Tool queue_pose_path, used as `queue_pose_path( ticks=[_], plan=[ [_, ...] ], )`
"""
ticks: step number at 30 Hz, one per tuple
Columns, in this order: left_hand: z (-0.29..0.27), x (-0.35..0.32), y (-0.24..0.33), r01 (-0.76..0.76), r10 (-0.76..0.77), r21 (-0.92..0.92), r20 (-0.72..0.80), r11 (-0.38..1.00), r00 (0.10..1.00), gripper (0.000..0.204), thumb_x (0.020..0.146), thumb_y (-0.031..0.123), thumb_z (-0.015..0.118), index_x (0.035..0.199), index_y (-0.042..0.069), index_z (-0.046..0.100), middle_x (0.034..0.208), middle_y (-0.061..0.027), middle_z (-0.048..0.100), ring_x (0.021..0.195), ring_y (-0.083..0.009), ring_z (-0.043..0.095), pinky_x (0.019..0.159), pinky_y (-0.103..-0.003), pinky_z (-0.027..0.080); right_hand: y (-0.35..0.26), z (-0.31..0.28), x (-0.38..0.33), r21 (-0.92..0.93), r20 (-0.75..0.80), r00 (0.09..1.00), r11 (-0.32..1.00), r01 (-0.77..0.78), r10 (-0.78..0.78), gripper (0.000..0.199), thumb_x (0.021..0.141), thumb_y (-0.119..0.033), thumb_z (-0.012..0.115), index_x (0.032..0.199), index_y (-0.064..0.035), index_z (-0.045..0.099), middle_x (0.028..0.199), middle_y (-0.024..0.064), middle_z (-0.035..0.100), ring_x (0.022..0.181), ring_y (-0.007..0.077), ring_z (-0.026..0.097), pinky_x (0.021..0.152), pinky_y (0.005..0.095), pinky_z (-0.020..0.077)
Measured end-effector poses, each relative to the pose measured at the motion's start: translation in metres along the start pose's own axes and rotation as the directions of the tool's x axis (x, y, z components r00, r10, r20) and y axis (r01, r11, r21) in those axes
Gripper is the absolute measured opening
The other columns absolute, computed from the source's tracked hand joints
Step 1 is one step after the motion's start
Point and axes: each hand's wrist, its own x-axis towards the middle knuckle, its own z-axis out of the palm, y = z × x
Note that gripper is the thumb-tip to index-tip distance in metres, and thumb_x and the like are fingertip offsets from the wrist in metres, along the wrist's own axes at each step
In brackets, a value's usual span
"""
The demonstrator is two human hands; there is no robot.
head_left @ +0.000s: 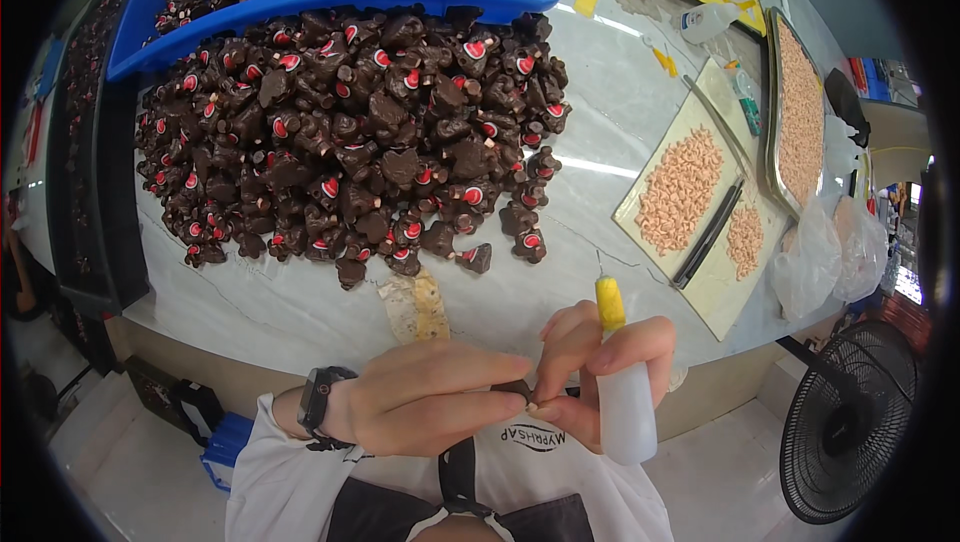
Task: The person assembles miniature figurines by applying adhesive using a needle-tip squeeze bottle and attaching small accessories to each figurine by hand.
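My left hand [430, 392], with a dark watch at the wrist, pinches a small dark brown piece [514, 386], mostly hidden by the fingers. It resembles the brown figures on the table. My right hand [570, 367] holds a translucent white squeeze bottle [628, 417] with a yellow top and thin needle tip pointing up. The right thumb and forefinger meet the left fingertips at the brown piece. A tiny pale bit shows between them, too small to name. Beyond my hands lies a large heap of dark brown figures with red-and-white spots [370, 142].
A blue tray [330, 10] of similar figures stands behind the heap. To the right, a pale board [712, 297] bears small beige parts [680, 192] and dark tweezers [708, 237]. Farther right are a tray of beige parts [800, 122], plastic bags [812, 257] and a black fan [845, 422].
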Motion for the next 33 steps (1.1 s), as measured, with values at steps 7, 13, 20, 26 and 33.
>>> queue_pose_path(
  ticks=[7, 13, 20, 26, 33],
  plan=[
    [-0.005, 0.0, -0.001, -0.076, 0.07, 0.089, 0.078, 0.993, 0.995, 0.028, 0.069, -0.001, 0.063, 0.096, -0.004, 0.059, 0.101, -0.0204, 0.057, 0.073, -0.0262, 0.061, 0.056, -0.029, 0.05, 0.0, 0.0, -0.002, -0.174, -0.01, 0.998, 0.983, -0.058, 0.058, 0.048, 0.066, -0.004, 0.072, 0.094, -0.0126, 0.034, 0.064, 0.0046, 0.057, 0.057, 0.0153, 0.051, 0.07, 0.0356, 0.0373],
    [-0.009, 0.004, 0.002, -0.029, -0.004, 0.182, 0.179, 0.983, 0.984, 0.029, 0.067, -0.001, 0.063, 0.096, -0.004, 0.058, 0.103, -0.0197, 0.056, 0.076, -0.0258, 0.061, 0.06, -0.03, 0.051, 0.005, -0.002, -0.002, -0.326, -0.018, 1.0, 0.945, -0.004, -0.002, 0.05, 0.066, -0.006, 0.074, 0.094, -0.0124, 0.033, 0.064, 0.005, 0.057, 0.057, 0.0157, 0.051, 0.069, 0.0364, 0.0385],
    [-0.006, 0.008, 0.009, 0.349, -0.346, -0.182, 0.048, 0.919, 0.937, 0.026, 0.071, -0.005, 0.063, 0.096, -0.003, 0.056, 0.094, -0.0192, 0.061, 0.076, -0.0236, 0.063, 0.063, -0.028, 0.051, 0.009, 0.009, 0.001, -0.508, -0.072, 0.905, 0.797, 0.328, -0.419, 0.044, 0.061, 0.003, 0.074, 0.09, -0.0117, 0.043, 0.079, 0.0099, 0.064, 0.069, 0.0212, 0.059, 0.068, 0.0356, 0.0439],
    [-0.009, 0.009, 0.007, 0.31, -0.307, -0.132, 0.04, 0.942, 0.951, 0.021, 0.072, -0.004, 0.062, 0.093, -0.004, 0.057, 0.09, -0.0211, 0.062, 0.072, -0.022, 0.063, 0.061, -0.027, 0.051, 0.01, 0.009, 0.002, -0.602, 0.013, 0.887, 0.704, 0.376, -0.462, 0.046, 0.057, 0.005, 0.074, 0.088, -0.012, 0.046, 0.082, 0.0094, 0.065, 0.072, 0.0211, 0.059, 0.068, 0.0352, 0.044],
    [-0.006, 0.004, 0.009, 0.313, -0.314, -0.067, 0.0, 0.947, 0.95, 0.026, 0.067, -0.009, 0.065, 0.091, -0.004, 0.059, 0.09, -0.0207, 0.062, 0.07, -0.0199, 0.063, 0.058, -0.025, 0.052, 0.013, 0.011, 0.001, -0.604, 0.025, 0.884, 0.698, 0.385, -0.466, 0.042, 0.052, 0.011, 0.07, 0.081, -0.0114, 0.049, 0.081, 0.0102, 0.063, 0.069, 0.0218, 0.058, 0.064, 0.0357, 0.0464]
  ],
)
